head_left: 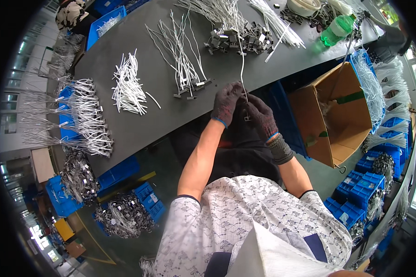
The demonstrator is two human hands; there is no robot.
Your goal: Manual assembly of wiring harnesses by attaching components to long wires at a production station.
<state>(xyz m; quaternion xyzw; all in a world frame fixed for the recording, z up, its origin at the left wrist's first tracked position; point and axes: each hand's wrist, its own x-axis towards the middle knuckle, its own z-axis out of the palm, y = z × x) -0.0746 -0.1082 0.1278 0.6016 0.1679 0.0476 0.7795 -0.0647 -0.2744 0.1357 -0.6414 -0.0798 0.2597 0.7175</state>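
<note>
My left hand (226, 104), in a dark knit glove, is closed on a thin white wire (242, 67) just off the front edge of the table (138, 131). The wire runs up from my fingers toward the pile at the back. Close beside it, my right hand (262, 119), gloved too and with a grey cuff at the wrist, is closed near the wire's lower end. A small grey clip-like part (247, 118) shows under its fingers; how it joins the wire is hidden. Beyond my hands lies a heap of dark grey clip-like parts (240, 40) with white wires.
Left of my hands lie a bunch of wires with grey ends (185, 76) and a pile of short white tubes (128, 85). Bundled wires (90, 117) line the table's left end. A green bottle (338, 30) stands back right; an open cardboard box (333, 117) sits off the right edge.
</note>
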